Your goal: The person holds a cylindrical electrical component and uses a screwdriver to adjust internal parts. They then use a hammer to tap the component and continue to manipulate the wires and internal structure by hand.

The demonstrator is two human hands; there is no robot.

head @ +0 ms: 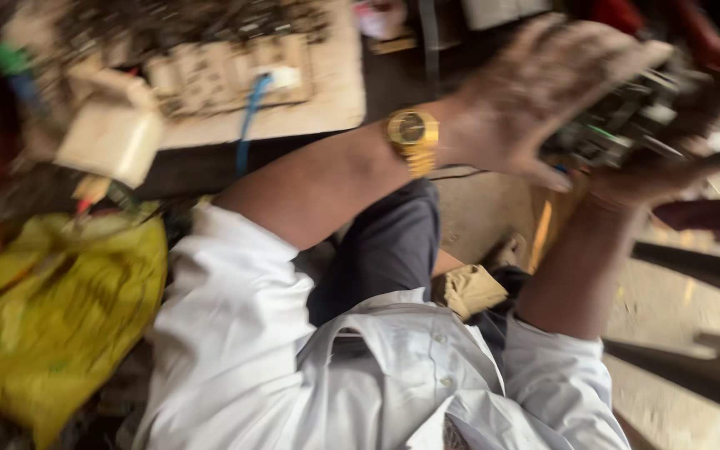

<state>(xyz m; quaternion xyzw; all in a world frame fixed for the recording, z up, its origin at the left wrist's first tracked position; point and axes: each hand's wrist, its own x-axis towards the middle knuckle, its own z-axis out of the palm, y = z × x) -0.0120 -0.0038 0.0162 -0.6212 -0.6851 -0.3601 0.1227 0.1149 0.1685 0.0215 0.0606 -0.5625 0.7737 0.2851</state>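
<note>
The picture is motion-blurred. My left hand (543, 92), dusty and with a gold watch (412, 133) on its wrist, reaches to the upper right and lies with spread fingers over a dark part with wires and metal pieces (635, 121). My right hand (656, 175) comes up from below and cups the same part from underneath. Both hands hold it above my lap. My white shirt (360, 367) and dark trousers (389, 242) fill the lower middle.
A crumpled yellow bag (60, 308) lies at the left. Behind it stand a pale board with sockets (227, 75), a blue cable (249, 121) and a cream box (114, 137). A tan cloth (472, 287) rests on my lap. Dark bars (702, 267) cross the dusty floor at right.
</note>
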